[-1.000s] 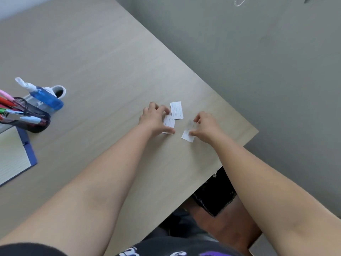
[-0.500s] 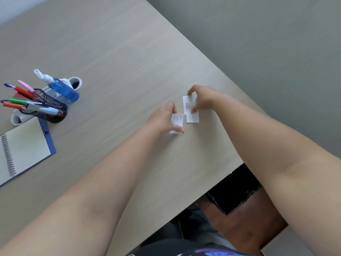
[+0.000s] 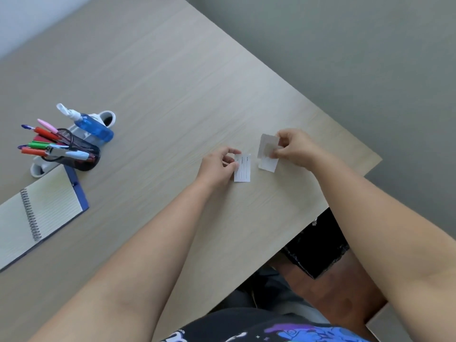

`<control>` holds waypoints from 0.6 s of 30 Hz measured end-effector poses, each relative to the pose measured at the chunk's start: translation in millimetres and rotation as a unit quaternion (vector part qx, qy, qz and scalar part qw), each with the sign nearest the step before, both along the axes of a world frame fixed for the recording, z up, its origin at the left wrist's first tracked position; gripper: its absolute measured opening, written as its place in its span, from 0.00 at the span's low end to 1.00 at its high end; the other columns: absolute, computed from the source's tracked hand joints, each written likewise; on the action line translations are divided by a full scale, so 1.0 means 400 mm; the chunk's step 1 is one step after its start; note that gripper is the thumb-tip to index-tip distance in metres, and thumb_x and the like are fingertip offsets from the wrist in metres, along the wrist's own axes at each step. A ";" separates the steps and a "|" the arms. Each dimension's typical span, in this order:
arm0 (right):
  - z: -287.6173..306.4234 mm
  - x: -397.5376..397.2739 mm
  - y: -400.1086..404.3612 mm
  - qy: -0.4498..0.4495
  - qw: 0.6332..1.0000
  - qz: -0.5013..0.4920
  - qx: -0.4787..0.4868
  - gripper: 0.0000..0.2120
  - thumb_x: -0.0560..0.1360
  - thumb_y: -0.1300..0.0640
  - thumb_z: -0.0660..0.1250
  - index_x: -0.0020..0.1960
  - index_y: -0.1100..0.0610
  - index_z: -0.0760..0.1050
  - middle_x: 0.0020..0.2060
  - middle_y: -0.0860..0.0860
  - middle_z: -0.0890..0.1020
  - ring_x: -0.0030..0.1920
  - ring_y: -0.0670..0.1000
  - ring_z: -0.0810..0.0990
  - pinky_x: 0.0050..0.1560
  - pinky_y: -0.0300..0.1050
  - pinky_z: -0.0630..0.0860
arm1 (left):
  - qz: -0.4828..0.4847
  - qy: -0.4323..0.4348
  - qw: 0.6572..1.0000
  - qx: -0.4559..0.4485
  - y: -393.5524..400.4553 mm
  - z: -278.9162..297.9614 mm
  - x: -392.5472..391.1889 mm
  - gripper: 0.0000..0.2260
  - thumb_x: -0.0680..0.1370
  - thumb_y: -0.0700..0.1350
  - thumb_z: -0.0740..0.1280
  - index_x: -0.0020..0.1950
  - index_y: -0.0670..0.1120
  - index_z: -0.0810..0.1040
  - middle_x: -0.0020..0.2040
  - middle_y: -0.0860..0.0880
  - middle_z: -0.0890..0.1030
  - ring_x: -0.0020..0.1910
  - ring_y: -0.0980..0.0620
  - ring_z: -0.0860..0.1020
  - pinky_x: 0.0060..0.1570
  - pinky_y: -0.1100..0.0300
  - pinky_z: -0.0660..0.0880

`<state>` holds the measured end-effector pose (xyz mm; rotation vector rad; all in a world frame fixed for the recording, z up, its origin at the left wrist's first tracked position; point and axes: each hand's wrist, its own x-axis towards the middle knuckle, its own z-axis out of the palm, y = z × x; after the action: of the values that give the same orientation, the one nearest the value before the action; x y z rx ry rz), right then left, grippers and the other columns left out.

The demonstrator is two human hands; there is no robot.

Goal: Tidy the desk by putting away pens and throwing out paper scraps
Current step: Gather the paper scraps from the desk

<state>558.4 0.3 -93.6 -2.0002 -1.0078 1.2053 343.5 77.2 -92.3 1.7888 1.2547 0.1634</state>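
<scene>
A small lined paper scrap (image 3: 242, 168) lies on the wooden desk (image 3: 172, 82), pinched at its left edge by my left hand (image 3: 218, 166). To its right my right hand (image 3: 294, 148) grips two white scraps (image 3: 267, 153) held together, tilted up off the desk surface. A dark mesh pen holder (image 3: 76, 154) at the far left holds several coloured pens (image 3: 40, 144).
A blue bottle with a white cap (image 3: 91, 125) leans on a white stand beside the pen holder. An open spiral notebook (image 3: 37, 215) lies at the left edge. A black bin (image 3: 318, 248) sits under the desk's near right edge.
My right hand picked up the far scrap together with the one it held and drew them right. My left hand lifted the edge of its scrap.
</scene>
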 end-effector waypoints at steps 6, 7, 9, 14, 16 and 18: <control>-0.008 0.008 -0.282 0.129 0.984 -0.114 0.049 0.05 0.72 0.62 0.71 0.46 0.54 0.81 0.39 0.54 0.82 0.40 0.50 0.76 0.45 0.44 0.73 | -0.054 -0.054 0.995 -0.069 -0.093 0.019 0.134 0.12 0.75 0.40 0.68 0.51 0.57 0.81 0.40 0.52 0.79 0.39 0.51 0.81 0.45 0.54 0.82; -0.013 0.002 -0.327 0.132 0.980 -0.140 0.043 0.10 0.72 0.62 0.72 0.53 0.56 0.79 0.43 0.55 0.83 0.42 0.50 0.79 0.48 0.42 0.75 | -0.080 -0.070 0.990 -0.088 -0.123 0.021 0.164 0.11 0.75 0.39 0.68 0.51 0.55 0.81 0.40 0.51 0.79 0.39 0.51 0.80 0.45 0.54 0.82; -0.023 -0.011 -0.404 0.129 0.968 -0.213 0.034 0.18 0.72 0.61 0.73 0.61 0.58 0.76 0.47 0.56 0.84 0.44 0.50 0.83 0.51 0.42 0.78 | -0.142 -0.094 0.979 -0.110 -0.189 0.025 0.223 0.12 0.76 0.37 0.68 0.52 0.53 0.81 0.40 0.49 0.77 0.39 0.51 0.79 0.43 0.56 0.82; -0.049 -0.010 -0.539 0.215 0.903 -0.367 0.067 0.03 0.73 0.62 0.71 0.46 0.58 0.82 0.33 0.49 0.81 0.32 0.44 0.76 0.37 0.37 0.72 | -0.262 -0.106 0.952 -0.117 -0.335 0.019 0.326 0.14 0.75 0.37 0.68 0.50 0.58 0.80 0.38 0.52 0.75 0.37 0.50 0.77 0.45 0.49 0.81; -0.067 -0.003 -0.588 0.239 0.875 -0.413 0.076 0.01 0.72 0.60 0.72 0.44 0.57 0.82 0.35 0.53 0.80 0.35 0.48 0.75 0.39 0.41 0.71 | -0.298 -0.101 0.944 -0.101 -0.372 0.012 0.351 0.15 0.74 0.40 0.69 0.52 0.61 0.79 0.39 0.55 0.77 0.37 0.52 0.77 0.48 0.52 0.79; -0.093 0.006 -0.634 0.249 0.847 -0.463 0.075 0.01 0.73 0.60 0.71 0.42 0.57 0.82 0.36 0.53 0.78 0.35 0.47 0.74 0.38 0.40 0.72 | -0.336 -0.093 0.936 -0.047 -0.393 0.000 0.366 0.15 0.74 0.41 0.70 0.58 0.55 0.78 0.45 0.55 0.79 0.42 0.56 0.78 0.51 0.59 0.75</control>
<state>560.7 -253.2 -130.8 -1.5624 0.1538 0.9370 489.9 -80.1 -92.1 1.9628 0.4607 -0.1149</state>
